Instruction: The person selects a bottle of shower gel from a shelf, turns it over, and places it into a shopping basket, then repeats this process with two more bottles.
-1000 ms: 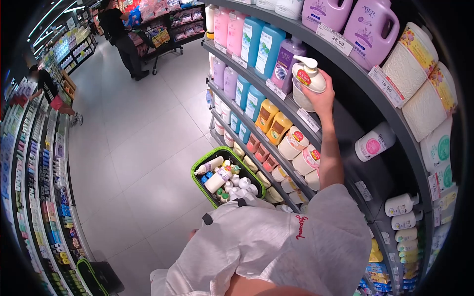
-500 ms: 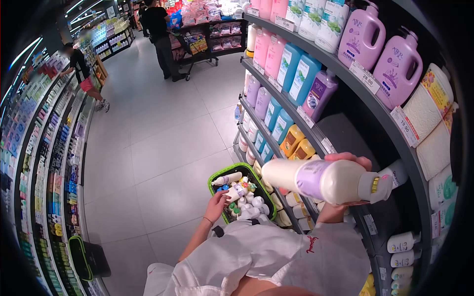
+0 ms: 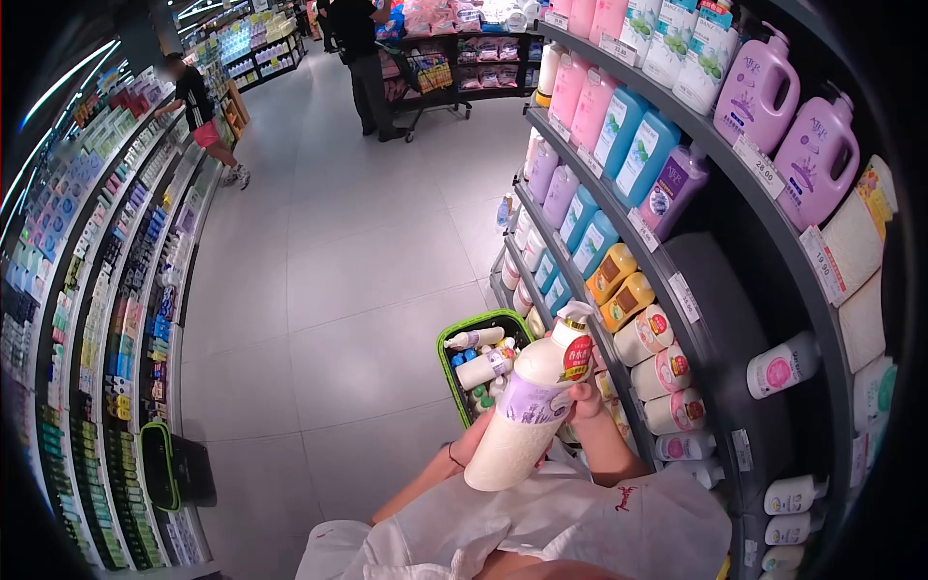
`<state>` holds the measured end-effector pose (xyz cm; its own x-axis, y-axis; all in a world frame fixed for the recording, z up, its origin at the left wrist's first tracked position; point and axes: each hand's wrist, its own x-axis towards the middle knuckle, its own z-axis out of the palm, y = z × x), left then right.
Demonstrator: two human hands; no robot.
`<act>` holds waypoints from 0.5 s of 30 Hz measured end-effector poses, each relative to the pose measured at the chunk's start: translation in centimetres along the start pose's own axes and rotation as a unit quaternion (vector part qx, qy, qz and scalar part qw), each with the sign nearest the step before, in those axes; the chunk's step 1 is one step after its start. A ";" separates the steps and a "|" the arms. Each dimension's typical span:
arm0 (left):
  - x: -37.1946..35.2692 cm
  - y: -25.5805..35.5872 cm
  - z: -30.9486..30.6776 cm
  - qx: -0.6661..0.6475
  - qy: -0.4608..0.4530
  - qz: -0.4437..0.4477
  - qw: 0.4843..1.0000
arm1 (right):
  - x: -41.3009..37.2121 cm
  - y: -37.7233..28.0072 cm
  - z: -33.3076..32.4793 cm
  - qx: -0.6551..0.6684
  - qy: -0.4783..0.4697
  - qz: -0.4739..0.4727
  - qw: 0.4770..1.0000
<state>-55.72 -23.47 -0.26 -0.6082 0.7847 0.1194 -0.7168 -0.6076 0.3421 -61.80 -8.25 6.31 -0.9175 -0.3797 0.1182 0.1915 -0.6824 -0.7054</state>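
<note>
A large cream bottle (image 3: 507, 440) with a lavender label, a white top and a red round tag is tilted in front of my body. My right hand (image 3: 586, 406) grips it along its right side, near the label. My left hand (image 3: 472, 441) is against its left side, its fingers mostly hidden behind the bottle. Just beyond is a black basket with a green rim (image 3: 450, 379), partly covered by the bottle. Inside it are a similar cream bottle (image 3: 480, 369) and several other containers.
Shelves on the right hold purple jugs (image 3: 759, 87), blue bottles (image 3: 645, 159) and a white bottle lying on its side (image 3: 781, 365). Another green-rimmed basket (image 3: 159, 469) is by the left shelves. Two people stand farther down the aisle, one beside a cart (image 3: 425, 77).
My right hand has brought the bottle from the shelf side to in front of me, turning its top upward. My left hand has left the basket and come to the bottle.
</note>
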 end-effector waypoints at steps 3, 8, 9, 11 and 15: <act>0.5 -0.5 1.0 -0.026 0.025 -0.013 0.999 | -0.6 1.1 -2.0 -0.027 -0.022 0.045 0.998; 2.8 -3.6 0.7 -0.063 0.053 -0.009 0.997 | -1.9 0.2 -3.7 -0.034 -0.040 0.036 0.998; 3.5 -4.2 1.0 -0.063 0.058 -0.007 0.996 | -2.2 -0.1 -4.5 -0.025 -0.041 0.045 0.998; 4.4 -5.8 1.9 -0.053 0.074 0.009 0.996 | -3.0 -0.3 -6.5 -0.004 -0.039 0.072 0.997; 5.8 -9.2 0.9 -0.111 0.122 0.008 0.986 | -3.9 -0.5 -11.4 -0.021 -0.039 0.124 0.991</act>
<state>-52.35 -13.23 -1.89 -0.6640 0.7389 -0.1144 -0.7475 -0.6523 0.1253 -62.34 0.73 -1.77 -0.8145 -0.5801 -0.0102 0.3911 -0.5360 -0.7482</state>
